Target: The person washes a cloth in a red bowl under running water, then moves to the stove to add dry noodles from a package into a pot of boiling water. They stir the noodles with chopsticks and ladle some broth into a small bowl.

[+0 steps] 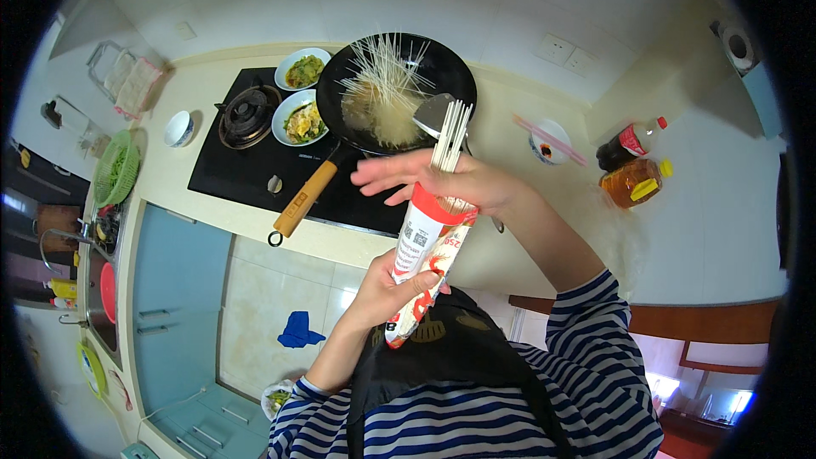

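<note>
My left hand point(395, 293) grips the lower part of a red and white packet of dried noodles point(424, 261), held tilted in front of the apron. Dried noodle sticks point(451, 134) poke out of the packet's torn upper end. My right hand point(440, 178) lies across that end, its fingers stretched out to the left and its palm against the sticks. Beyond the hands a black wok point(456, 64) stands on the cooktop. Loose noodles point(386, 70) fan up out of cloudy liquid in it, and a metal spatula point(433, 115) rests at its right side.
Two bowls of cooked food point(305, 71) point(301, 118) stand left of the wok, whose wooden handle point(306, 199) points toward the counter's front edge. Farther left is a black lidded pot point(248, 111). At right are a bowl with pink chopsticks point(551, 140), a cola bottle point(628, 143) and an oil bottle point(631, 185).
</note>
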Demonstrator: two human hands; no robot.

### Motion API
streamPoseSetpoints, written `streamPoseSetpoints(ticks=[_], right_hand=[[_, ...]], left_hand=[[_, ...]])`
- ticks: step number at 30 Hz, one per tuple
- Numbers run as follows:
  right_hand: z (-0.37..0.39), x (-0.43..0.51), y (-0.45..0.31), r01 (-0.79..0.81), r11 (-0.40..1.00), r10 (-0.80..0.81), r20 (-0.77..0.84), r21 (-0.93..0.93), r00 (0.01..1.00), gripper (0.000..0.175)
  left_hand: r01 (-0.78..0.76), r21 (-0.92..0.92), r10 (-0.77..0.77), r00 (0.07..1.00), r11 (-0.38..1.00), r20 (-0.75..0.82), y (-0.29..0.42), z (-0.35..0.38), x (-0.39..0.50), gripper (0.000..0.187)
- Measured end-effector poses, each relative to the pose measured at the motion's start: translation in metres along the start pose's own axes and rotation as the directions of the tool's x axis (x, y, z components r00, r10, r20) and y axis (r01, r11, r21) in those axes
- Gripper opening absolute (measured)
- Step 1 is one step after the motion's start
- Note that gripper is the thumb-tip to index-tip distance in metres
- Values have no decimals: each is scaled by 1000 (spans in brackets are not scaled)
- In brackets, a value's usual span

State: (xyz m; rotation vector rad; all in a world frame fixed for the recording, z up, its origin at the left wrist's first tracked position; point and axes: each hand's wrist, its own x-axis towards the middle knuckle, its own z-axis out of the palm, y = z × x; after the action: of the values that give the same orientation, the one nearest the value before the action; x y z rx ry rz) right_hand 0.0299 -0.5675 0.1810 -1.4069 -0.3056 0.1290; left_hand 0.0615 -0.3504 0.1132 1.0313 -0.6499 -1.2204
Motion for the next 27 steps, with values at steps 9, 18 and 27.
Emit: streamPoseSetpoints(ticks=[9, 18, 27], right_hand=[[-53, 61, -24, 23, 911, 58, -183, 411, 981, 57], [-168, 103, -130, 286, 921, -116, -516, 264, 849, 37], [-194, 162, -33, -163, 986, 76, -801, -28, 594, 52]], left_hand=[[-83, 38, 85, 995, 996, -52, -11, -50, 15, 31], [-64, 112, 78, 988, 992, -133, -42, -114, 16, 31], [-258, 190, 282, 953, 947, -112, -22, -128, 5, 30]])
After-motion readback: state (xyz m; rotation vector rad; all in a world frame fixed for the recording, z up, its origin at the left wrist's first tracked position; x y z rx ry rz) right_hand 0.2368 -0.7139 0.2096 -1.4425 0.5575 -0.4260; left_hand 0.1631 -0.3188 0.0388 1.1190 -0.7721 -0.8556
